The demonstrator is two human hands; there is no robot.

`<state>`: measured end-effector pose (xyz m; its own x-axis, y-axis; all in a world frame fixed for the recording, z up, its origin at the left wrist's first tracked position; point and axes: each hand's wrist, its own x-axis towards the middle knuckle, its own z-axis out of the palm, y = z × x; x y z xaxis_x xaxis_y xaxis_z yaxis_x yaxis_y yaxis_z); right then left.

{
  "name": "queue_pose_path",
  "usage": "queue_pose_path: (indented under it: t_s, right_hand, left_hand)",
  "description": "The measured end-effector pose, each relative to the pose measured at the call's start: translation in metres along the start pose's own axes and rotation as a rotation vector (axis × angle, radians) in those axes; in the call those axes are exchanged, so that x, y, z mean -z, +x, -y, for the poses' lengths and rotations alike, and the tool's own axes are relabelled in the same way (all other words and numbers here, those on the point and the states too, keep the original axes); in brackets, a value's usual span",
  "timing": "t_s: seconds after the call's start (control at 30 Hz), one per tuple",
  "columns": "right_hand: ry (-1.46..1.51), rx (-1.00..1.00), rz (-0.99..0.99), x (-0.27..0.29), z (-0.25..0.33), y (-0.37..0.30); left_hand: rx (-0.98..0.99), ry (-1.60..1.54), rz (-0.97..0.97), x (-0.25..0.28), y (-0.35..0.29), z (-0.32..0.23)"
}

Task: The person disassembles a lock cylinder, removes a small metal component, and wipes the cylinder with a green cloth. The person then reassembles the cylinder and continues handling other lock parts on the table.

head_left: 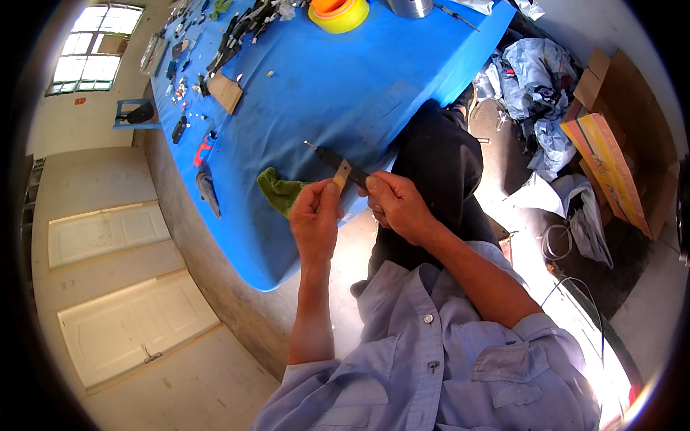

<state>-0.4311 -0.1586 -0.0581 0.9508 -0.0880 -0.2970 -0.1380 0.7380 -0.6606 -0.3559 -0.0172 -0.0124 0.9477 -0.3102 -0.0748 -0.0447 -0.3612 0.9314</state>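
Observation:
Between the thumb and fingers of my left hand (316, 210) is a flat tan strip (343, 174) with a small dark spot near its end. My right hand (401, 205) is closed on the rear of a slim black tool (330, 157) whose thin metal tip points away to the left. The strip lies across the tool, apparently touching it. Both hands are just over the near edge of the table. Beside my left hand lies a crumpled green cloth (279, 191).
The table has a blue cover (316, 86). On it are yellow tape rolls (338, 21), a metal can (411, 6), a brown cardboard piece (225, 92), a red tool (205, 149), a grey cloth (208, 192) and scattered dark parts. Plastic bags (539, 75) and a cardboard box (611, 169) stand to the right.

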Motion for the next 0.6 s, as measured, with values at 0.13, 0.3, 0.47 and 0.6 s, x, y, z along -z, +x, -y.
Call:
queue_pose_path:
  t_s: [0.13, 0.3, 0.47, 0.6]
  right_hand:
    - [0.047, -0.021, 0.015, 0.0014, 0.0002, -0.0001]
    - [0.084, -0.062, 0.016, 0.0033, 0.0023, 0.0003]
    - [0.119, -0.089, 0.034, 0.0044, 0.0042, -0.0001]
    - [0.139, -0.103, 0.031, 0.0048, 0.0044, 0.0001]
  left_hand:
    - [0.014, 0.1, 0.039, -0.0048, -0.0045, -0.01]
    - [0.01, 0.005, -0.027, -0.0062, -0.0034, -0.007]
    - [0.013, -0.009, 0.009, -0.0027, -0.0027, -0.0052]
    - [0.021, 0.023, 0.017, -0.0077, -0.0062, -0.0091]
